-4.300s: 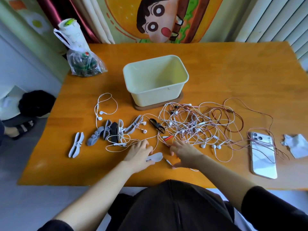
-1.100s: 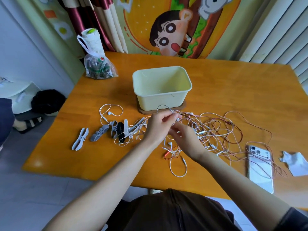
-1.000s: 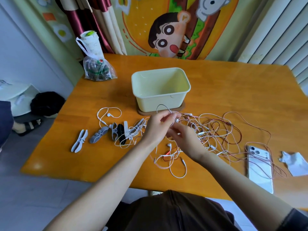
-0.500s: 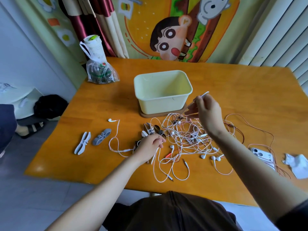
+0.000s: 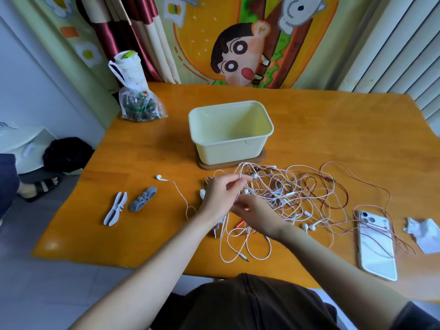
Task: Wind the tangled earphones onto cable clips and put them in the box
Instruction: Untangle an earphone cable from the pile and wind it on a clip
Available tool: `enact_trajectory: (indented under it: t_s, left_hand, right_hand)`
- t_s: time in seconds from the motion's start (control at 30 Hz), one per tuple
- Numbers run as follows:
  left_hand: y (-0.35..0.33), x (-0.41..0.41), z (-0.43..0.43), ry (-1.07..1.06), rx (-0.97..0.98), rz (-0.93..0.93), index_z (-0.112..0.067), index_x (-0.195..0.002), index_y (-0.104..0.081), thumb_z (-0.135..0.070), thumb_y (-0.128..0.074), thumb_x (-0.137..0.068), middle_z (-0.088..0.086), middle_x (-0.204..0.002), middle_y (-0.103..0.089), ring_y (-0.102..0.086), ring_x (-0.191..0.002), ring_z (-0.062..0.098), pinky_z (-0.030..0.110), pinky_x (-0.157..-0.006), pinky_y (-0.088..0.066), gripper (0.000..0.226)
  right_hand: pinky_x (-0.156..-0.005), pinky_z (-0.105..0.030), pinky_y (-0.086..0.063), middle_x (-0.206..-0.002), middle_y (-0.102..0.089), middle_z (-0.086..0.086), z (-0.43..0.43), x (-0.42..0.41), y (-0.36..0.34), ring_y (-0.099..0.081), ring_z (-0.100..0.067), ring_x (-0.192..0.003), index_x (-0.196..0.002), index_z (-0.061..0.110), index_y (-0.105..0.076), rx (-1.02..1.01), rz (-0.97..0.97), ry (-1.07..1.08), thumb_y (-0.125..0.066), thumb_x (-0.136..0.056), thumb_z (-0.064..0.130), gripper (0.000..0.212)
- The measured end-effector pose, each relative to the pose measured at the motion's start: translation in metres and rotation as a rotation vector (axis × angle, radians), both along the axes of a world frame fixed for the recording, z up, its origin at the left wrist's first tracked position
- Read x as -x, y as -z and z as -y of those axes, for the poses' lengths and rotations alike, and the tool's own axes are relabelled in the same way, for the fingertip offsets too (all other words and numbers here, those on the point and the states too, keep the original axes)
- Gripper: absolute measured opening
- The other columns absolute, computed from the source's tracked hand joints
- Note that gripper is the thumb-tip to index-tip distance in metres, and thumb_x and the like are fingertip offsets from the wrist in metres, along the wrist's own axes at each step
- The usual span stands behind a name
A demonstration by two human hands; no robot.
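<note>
A tangle of white and pink earphone cables (image 5: 292, 194) lies on the orange table (image 5: 333, 129) in front of the pale yellow box (image 5: 229, 132), which is empty. My left hand (image 5: 220, 196) pinches a white cable at the tangle's left edge, lifted off the table. Just below it, my right hand (image 5: 254, 214) pinches a strand of the same bundle. One white earbud (image 5: 160, 177) trails off to the left. Two grey cable clips (image 5: 115, 208) (image 5: 143, 201) lie at the left; other clips are hidden behind my left hand.
A white phone (image 5: 377, 244) lies at the right with red cable over it, and crumpled tissue (image 5: 423, 233) sits beside it. A plastic bag with a cup (image 5: 135, 98) stands at the back left. The box rests on a brown coaster (image 5: 260, 156).
My right hand came down from beside the box to meet my left hand at the tangle's left edge. My left hand rose slightly with a cable. The loose earbud stayed at the left.
</note>
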State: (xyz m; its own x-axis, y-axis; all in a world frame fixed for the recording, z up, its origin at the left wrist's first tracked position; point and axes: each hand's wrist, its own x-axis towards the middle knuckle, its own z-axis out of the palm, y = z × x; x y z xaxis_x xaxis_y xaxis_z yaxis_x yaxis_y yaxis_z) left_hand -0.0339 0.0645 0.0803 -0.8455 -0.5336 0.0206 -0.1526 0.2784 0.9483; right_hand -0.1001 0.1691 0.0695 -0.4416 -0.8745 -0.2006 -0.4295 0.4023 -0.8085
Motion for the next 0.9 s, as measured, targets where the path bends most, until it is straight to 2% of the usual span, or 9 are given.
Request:
enact_trajectory:
  t_s: [0.07, 0.13, 0.27, 0.37, 0.53, 0.63, 0.73, 0.83, 0.9]
  left_hand:
    - [-0.009, 0.003, -0.001, 0.007, -0.053, -0.042, -0.027, -0.096, -0.071, -0.016, -0.055, -0.096, -0.024, -0.062, -0.058, -0.052, -0.062, -0.006, 0.009, -0.061, -0.038, 0.019]
    - [-0.012, 0.004, 0.001, 0.012, -0.154, -0.043, -0.027, -0.101, -0.067, -0.021, -0.049, -0.099, -0.022, -0.073, -0.061, -0.054, -0.067, -0.006, 0.01, -0.062, -0.041, 0.02]
    - [0.007, -0.005, 0.004, 0.122, -0.37, 0.131, -0.017, -0.109, -0.058, -0.028, -0.037, -0.102, -0.004, -0.086, -0.059, -0.057, -0.078, 0.005, 0.016, -0.072, -0.047, 0.025]
    - [0.031, -0.017, 0.005, 0.264, -0.232, 0.265, -0.02, -0.098, -0.06, -0.025, -0.043, -0.1, -0.002, -0.083, -0.061, -0.058, -0.08, 0.009, 0.025, -0.082, -0.048, 0.018]
    - [0.062, -0.031, 0.016, 0.232, -0.047, 0.44, -0.026, -0.081, -0.062, -0.016, -0.041, -0.102, -0.001, -0.079, -0.062, -0.059, -0.078, 0.011, 0.031, -0.079, -0.05, 0.031]
    - [0.063, -0.032, 0.019, 0.193, -0.017, 0.44, -0.024, -0.082, -0.062, -0.017, -0.039, -0.102, -0.001, -0.075, -0.061, -0.059, -0.076, 0.012, 0.028, -0.076, -0.052, 0.032]
    - [0.05, -0.021, 0.017, 0.153, -0.02, 0.364, -0.022, -0.088, -0.062, -0.018, -0.04, -0.102, -0.004, -0.073, -0.06, -0.059, -0.073, 0.011, 0.025, -0.073, -0.05, 0.027]
    - [0.031, -0.01, 0.009, 0.159, 0.037, 0.291, -0.023, -0.082, -0.06, -0.021, -0.041, -0.102, -0.006, -0.066, -0.054, -0.052, -0.063, 0.006, 0.021, -0.063, -0.044, 0.028]
    - [0.019, -0.004, 0.002, 0.196, 0.072, 0.258, -0.017, -0.077, -0.057, -0.023, -0.041, -0.102, -0.002, -0.065, -0.051, -0.048, -0.061, 0.009, 0.025, -0.061, -0.04, 0.03]
  right_hand:
    - [-0.067, -0.018, -0.045, -0.076, -0.063, 0.009, 0.003, -0.002, -0.003, -0.056, 0.003, -0.066, -0.089, 0.006, -0.068, 0.055, -0.009, 0.043, -0.052, -0.095, 0.013, 0.018]
    - [-0.073, -0.026, -0.053, -0.076, -0.067, -0.001, 0.004, 0.003, -0.007, -0.064, -0.008, -0.07, -0.081, 0.009, -0.066, 0.095, -0.01, 0.098, -0.048, -0.096, 0.012, 0.024]
    - [-0.071, -0.034, -0.058, -0.074, -0.068, -0.009, 0.004, 0.022, -0.014, -0.068, -0.022, -0.071, -0.078, 0.009, -0.061, 0.171, 0.017, 0.241, -0.043, -0.099, 0.012, 0.028]
    - [-0.07, -0.038, -0.057, -0.068, -0.062, -0.006, 0.002, 0.041, -0.023, -0.063, -0.02, -0.064, -0.074, 0.013, -0.056, 0.225, 0.046, 0.355, -0.038, -0.1, 0.011, 0.032]
    - [-0.063, -0.031, -0.056, -0.068, -0.057, -0.005, -0.01, 0.083, -0.046, -0.059, -0.015, -0.058, -0.08, 0.01, -0.055, 0.356, 0.108, 0.663, -0.035, -0.102, 0.012, 0.029]
    - [-0.067, -0.03, -0.057, -0.081, -0.062, -0.008, -0.017, 0.096, -0.044, -0.065, -0.02, -0.073, -0.097, 0.001, -0.058, 0.33, 0.137, 0.735, -0.031, -0.103, 0.015, 0.03]
    - [-0.087, -0.046, -0.052, -0.104, -0.063, -0.016, -0.02, 0.083, -0.031, -0.063, -0.033, -0.096, -0.101, 0.005, -0.054, 0.083, 0.212, 0.621, -0.028, -0.103, 0.026, 0.033]
    - [-0.091, -0.04, -0.05, -0.112, -0.063, -0.015, -0.018, 0.049, -0.019, -0.06, -0.029, -0.103, -0.11, 0.002, -0.06, -0.105, 0.279, 0.326, -0.029, -0.102, 0.033, 0.044]
    - [-0.088, -0.037, -0.051, -0.104, -0.067, -0.013, -0.012, 0.031, -0.019, -0.063, -0.024, -0.096, -0.103, 0.002, -0.065, -0.115, 0.266, 0.232, -0.033, -0.101, 0.034, 0.045]
